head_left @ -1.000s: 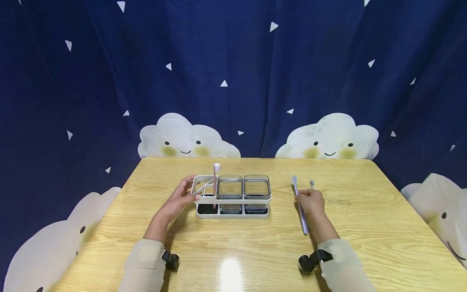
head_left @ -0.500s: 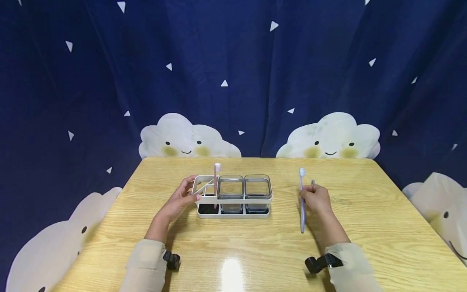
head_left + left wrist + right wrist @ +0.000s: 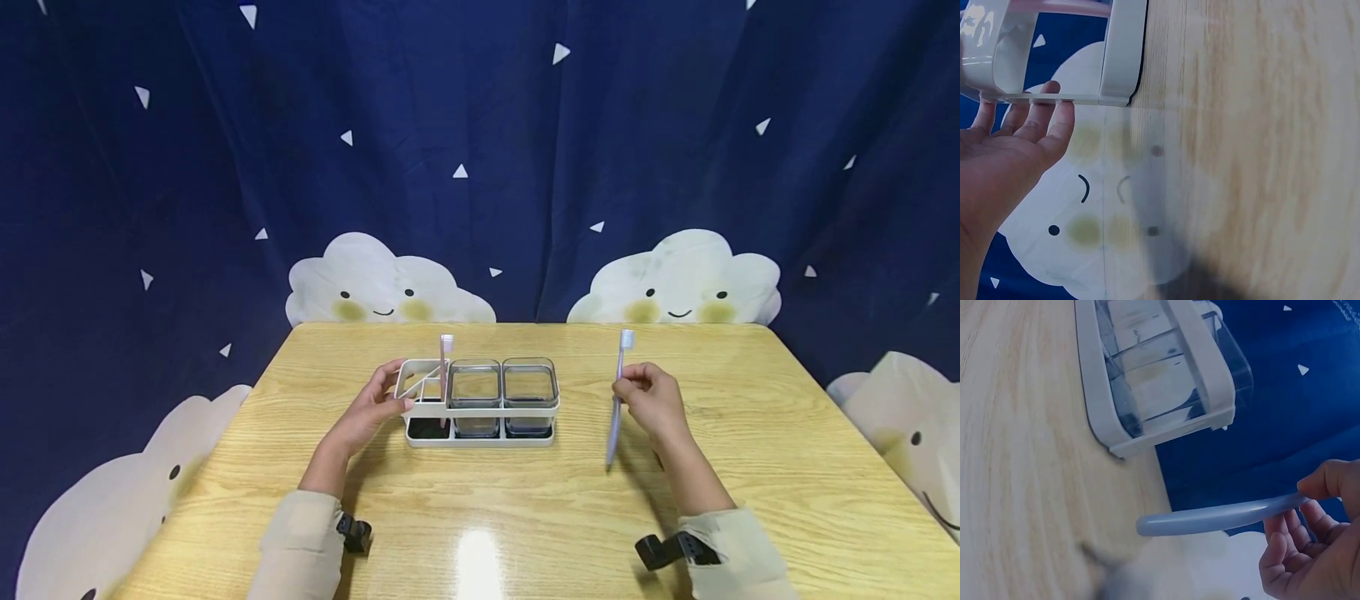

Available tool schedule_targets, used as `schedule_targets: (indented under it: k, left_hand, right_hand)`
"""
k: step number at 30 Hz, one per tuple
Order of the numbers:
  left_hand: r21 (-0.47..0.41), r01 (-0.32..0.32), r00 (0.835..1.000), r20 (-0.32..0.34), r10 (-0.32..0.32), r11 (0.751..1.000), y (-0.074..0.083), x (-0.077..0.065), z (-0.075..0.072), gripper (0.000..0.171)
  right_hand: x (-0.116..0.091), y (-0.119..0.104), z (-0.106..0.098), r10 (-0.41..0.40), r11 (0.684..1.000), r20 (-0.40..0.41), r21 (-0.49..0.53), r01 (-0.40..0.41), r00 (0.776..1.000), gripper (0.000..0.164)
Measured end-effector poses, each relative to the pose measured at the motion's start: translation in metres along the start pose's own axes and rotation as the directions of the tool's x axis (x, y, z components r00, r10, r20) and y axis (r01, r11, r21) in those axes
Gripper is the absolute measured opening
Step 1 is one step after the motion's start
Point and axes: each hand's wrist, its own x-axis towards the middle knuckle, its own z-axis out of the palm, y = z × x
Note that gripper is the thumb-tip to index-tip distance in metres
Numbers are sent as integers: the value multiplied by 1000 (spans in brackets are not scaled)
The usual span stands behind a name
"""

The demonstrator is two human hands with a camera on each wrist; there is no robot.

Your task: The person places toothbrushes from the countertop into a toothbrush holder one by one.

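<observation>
A white toothbrush holder (image 3: 480, 442) stands on the table, with two clear square cups, the left cup (image 3: 474, 427) and the right cup (image 3: 528, 427), in its middle and right bays. A pink toothbrush (image 3: 442, 375) stands upright in the divided left bay. My left hand (image 3: 369, 412) holds the holder's left end, thumb at the front rail; its fingertips touch the end in the left wrist view. To the right of the holder, my right hand (image 3: 654, 402) pinches a lavender toothbrush (image 3: 615, 425) between thumb and fingers, bristles up. Its smooth handle (image 3: 1210, 519) points away from the hand in the right wrist view.
The wooden table (image 3: 480, 492) reaches back to a dark blue curtain (image 3: 510, 167) with white clouds. A small dark bit (image 3: 658, 460) shows beside my right wrist; the rest of it is hidden.
The lavender toothbrush has been raised from the table and turned more upright in my right hand, which moved slightly right. My left hand and the holder stay in place.
</observation>
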Motion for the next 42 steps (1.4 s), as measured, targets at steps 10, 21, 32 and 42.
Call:
schedule_targets:
  k: [10,21,32,42]
  left_hand:
    - [-7,24,1000,-9,-24,1000,-2,0,0,66]
    - [-23,16,1000,2,-16,1000,-4,0,-1,69]
    - [-39,29,1000,0,-29,999,-1,0,0,68]
    - [-34,27,1000,2,-27,999,-1,0,0,68]
  right_hand:
    - [-10,-16,2,-101,993,0,56,101,995,18]
    - [-12,-28,6,-218,961,-18,172,218,976,14]
    - [-14,-44,16,-349,912,4,233,339,937,15]
    - [-15,-55,27,-366,892,52,305,334,929,9]
